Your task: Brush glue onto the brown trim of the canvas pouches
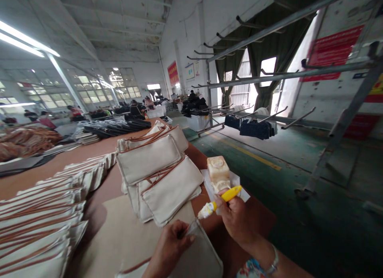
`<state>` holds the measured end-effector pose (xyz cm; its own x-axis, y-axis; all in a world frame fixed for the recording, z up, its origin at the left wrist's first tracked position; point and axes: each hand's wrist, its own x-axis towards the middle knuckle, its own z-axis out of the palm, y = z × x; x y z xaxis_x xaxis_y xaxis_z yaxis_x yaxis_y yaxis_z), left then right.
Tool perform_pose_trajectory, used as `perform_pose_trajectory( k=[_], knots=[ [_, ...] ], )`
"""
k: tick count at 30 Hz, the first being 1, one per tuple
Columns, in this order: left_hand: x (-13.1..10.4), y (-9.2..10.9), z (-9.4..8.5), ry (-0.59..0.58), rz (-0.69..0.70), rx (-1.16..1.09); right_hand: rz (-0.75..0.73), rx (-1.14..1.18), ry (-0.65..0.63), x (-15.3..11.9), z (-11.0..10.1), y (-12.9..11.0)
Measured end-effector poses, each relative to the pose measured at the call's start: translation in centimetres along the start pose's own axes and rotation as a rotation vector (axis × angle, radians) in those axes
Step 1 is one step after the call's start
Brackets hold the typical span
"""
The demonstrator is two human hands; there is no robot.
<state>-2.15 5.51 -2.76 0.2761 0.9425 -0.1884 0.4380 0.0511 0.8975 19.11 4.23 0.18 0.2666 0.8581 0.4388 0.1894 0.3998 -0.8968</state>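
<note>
My right hand (235, 214) is closed round a yellow-handled brush (229, 194), whose pale, coated bristles point down-left at the edge of a flat pouch (202, 252). My left hand (175, 244) pinches the top corner of that pouch, close to the bristle tip. Just beyond the brush, a cream-stained glue container (218, 170) sits on white paper (243, 195). A pile of off-white pouches (172, 190) with brown trim lies ahead of my left hand. Beige sheet material (119, 226) is spread under the work.
Rows of overlapping pouches (38, 226) cover the table's left side. Dark items in plastic (116, 126) and brown material (28, 144) lie farther back. A metal rack (287, 76) with dark quilted pieces (257, 128) stands at the right. People sit in the distance.
</note>
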Motion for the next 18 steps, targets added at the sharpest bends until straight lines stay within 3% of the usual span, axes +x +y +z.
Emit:
perform_pose_trajectory(
  k=[5, 8, 11, 14, 18],
  knots=[
    [-0.3, 0.1, 0.3, 0.009, 0.058, 0.094, -0.037, 0.018, -0.101, -0.8, 0.9, 0.4],
    [-1.4, 0.8, 0.2, -0.027, 0.124, 0.131, -0.034, -0.009, -0.030, -0.3, 0.6, 1.3],
    [-2.8, 1.6, 0.0, -0.040, 0.179, 0.165, 0.004, -0.031, 0.039, 0.7, -1.1, 1.4],
    [-3.9, 1.4, 0.5, 0.073, 0.311, 0.264, 0.052, -0.009, 0.040, 1.4, -2.7, 0.6],
    [-5.0, 0.1, 1.9, 0.285, 0.658, 0.494, 0.190, 0.154, -0.047, 1.2, -3.0, -0.5]
  ],
)
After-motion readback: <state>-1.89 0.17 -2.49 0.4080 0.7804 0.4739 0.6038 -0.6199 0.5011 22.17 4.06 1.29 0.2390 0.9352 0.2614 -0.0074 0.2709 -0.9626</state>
